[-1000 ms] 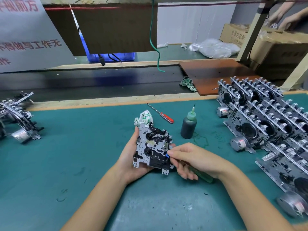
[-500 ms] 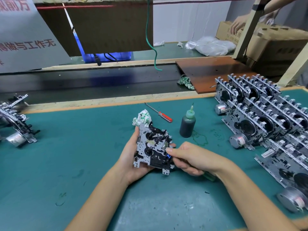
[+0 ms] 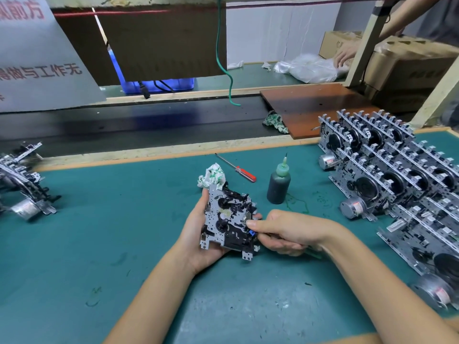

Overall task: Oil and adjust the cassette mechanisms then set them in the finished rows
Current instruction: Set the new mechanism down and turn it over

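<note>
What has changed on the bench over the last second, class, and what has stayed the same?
Very little: the right hand curled inward, hiding more of the green-handled tool it works at the mechanism's lower right edge. Behind, another person's hand moved down onto the plastic bag. The left hand keeps its grip on the cassette mechanism; oil bottle, red screwdriver and finished rows are unmoved.

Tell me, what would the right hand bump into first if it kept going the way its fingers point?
Probably the cassette mechanism in the left hand; the right hand fingers already touch its edge.

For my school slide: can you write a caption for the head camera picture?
Left hand holds a cassette mechanism while the right hand adjusts it with a green-handled tool.
</note>
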{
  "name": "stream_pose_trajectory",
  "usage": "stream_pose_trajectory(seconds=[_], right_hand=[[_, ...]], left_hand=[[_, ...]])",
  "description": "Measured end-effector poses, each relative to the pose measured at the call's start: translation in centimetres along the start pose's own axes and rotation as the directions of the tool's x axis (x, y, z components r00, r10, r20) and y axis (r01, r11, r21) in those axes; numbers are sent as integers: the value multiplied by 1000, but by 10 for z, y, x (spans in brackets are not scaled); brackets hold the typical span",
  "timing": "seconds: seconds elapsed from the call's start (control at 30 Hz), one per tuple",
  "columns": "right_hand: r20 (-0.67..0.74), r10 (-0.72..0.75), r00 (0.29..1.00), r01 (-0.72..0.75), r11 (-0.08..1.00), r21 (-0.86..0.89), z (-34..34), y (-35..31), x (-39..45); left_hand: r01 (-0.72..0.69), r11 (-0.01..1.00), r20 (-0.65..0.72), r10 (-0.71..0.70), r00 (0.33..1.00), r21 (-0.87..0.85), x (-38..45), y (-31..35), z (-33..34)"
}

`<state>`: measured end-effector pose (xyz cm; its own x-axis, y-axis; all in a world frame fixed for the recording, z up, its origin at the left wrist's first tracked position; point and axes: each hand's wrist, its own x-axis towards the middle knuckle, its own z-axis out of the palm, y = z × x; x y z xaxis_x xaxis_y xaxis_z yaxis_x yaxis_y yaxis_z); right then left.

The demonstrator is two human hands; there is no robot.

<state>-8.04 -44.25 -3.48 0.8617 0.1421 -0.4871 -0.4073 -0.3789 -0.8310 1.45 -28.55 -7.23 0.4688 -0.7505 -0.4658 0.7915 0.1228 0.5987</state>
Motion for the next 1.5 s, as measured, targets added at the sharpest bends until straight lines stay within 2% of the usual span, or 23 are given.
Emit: stream_pose_trajectory(seconds=[0.13,0.27,0.4,0.43,0.5,0.63,0.7,0.77,0.83,0.87,0.9,0.97,1.1,1.27,1.33,1.37,1.43,1.5], right_hand=[[-40,-11,999,10,1000,-25,2,1,1],[-141,-69,988,68,998,-12,5,9,2],[-240,-165,957,216,955,204,-10,11,-6],[-284,-175,943,240,948,209,-16,12,-9],[-364,-155,919,208,972,112,-22,17,-14],[-427,-107,898,98,994,-43,-20,24,-14],[-571,-121,812,3,979,-203,-22,27,-11],[-752,-177,635,-146,929,-342,-24,29,-9],[-852,-224,473,-116,943,-312,-21,29,-4],[-875,-218,433,-78,958,-278,-20,30,-1],[-883,-203,422,-58,967,-250,-19,31,4],[-870,-156,467,-25,982,-190,-16,33,11],[-839,-68,540,189,981,42,-18,31,17],[-835,-55,547,330,931,155,-18,27,19],[-831,-5,556,448,844,295,-19,23,18],[-816,27,577,519,760,392,-19,19,16],[-762,58,645,654,474,590,-20,12,10],[-709,37,704,692,189,697,-21,7,4]], left_hand=[[-17,1000,-1,17,1000,-14,-2,0,3],[-17,997,20,19,1000,-75,-6,-1,5],[-45,972,37,55,998,-230,-13,-2,7],[-55,962,33,66,997,-266,-13,-2,6],[-70,946,18,80,997,-318,-15,-2,7],[-97,934,10,107,994,-345,-15,-2,7],[-119,936,3,128,992,-332,-14,-2,6],[-162,934,-16,166,986,-319,-13,-2,4],[-175,937,-14,179,984,-303,-13,-2,4],[-163,940,-2,170,985,-301,-13,-2,3],[-146,944,14,157,987,-297,-14,-2,4],[-113,955,49,132,990,-274,-14,-4,5],[-35,957,128,75,989,-287,-16,-7,4],[26,954,165,25,986,-299,-17,-9,3],[29,957,154,16,988,-289,-16,-9,3],[31,959,148,11,989,-281,-15,-8,2],[33,964,139,4,990,-263,-14,-8,1],[27,969,131,5,991,-245,-14,-8,0]])
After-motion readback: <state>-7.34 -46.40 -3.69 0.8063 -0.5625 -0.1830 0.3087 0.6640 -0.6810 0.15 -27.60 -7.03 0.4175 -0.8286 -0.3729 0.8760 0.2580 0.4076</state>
